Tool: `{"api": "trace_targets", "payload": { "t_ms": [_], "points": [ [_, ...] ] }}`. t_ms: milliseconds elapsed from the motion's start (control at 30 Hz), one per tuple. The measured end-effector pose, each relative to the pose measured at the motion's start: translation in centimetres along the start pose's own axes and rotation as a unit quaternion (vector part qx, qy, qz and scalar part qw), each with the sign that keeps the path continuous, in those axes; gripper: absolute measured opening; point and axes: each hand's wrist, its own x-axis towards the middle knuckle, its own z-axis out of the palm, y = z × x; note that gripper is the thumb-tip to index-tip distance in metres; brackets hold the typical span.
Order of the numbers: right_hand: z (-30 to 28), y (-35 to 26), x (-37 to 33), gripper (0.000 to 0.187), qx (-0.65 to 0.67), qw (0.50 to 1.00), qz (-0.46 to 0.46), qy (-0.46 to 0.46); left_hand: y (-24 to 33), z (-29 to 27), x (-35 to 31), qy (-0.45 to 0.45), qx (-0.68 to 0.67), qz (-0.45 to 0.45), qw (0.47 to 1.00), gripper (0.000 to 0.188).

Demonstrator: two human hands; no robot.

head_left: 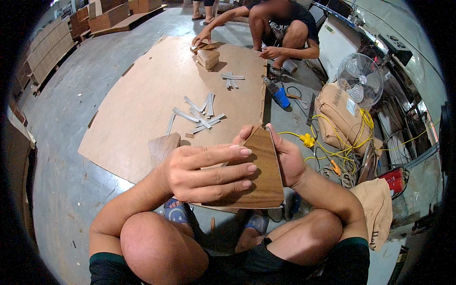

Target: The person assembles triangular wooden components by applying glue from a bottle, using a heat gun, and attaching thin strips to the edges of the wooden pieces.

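Above my knees a dark wood-grain panel (267, 173) is held up at a tilt between both hands. My left hand (202, 173) lies across its left part, fingers pressed on the face; its thumb is hidden. My right hand (290, 159) grips the right edge, thumb up along it, other fingers mostly behind. At the top edge a narrow wood-grain strip (251, 136) stands out beside a fingertip. Just beyond my left wrist, a lighter wood-grain piece (164, 144) rests on the cardboard sheet (123, 107). Grey strips (197, 116) lie scattered farther off.
Across the sheet a squatting person (285, 28) reaches toward stacked wood-grain pieces (208, 58). To the right are a blue heat gun (278, 94), tangled yellow cords (332, 152), brown paper sacks (339, 114) and a fan (360, 80). Stacked boards (50, 50) stand far left.
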Motion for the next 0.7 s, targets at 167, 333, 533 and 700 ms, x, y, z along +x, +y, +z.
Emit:
{"api": "trace_targets", "payload": {
  "t_ms": [167,333,533,700],
  "points": [
    [-0.6,0.2,0.2,0.054,0.028,0.999,0.025,0.015,0.2,0.5,0.2,-0.007,0.005,-0.011,1.000,0.020],
    [-1.0,0.1,0.3,0.051,0.006,0.998,0.028,0.049,0.5,0.6,0.7,-0.013,0.009,-0.030,0.999,0.020],
    [-0.4,0.8,0.7,0.049,-0.058,0.995,0.019,0.077,0.5,0.4,-0.4,-0.002,-0.004,-0.011,1.000,0.017],
    [-1.9,2.2,-0.5,0.053,0.015,0.984,0.072,0.163,1.1,1.8,-2.0,-0.018,-0.047,-0.069,0.996,0.020]
  ]
}}
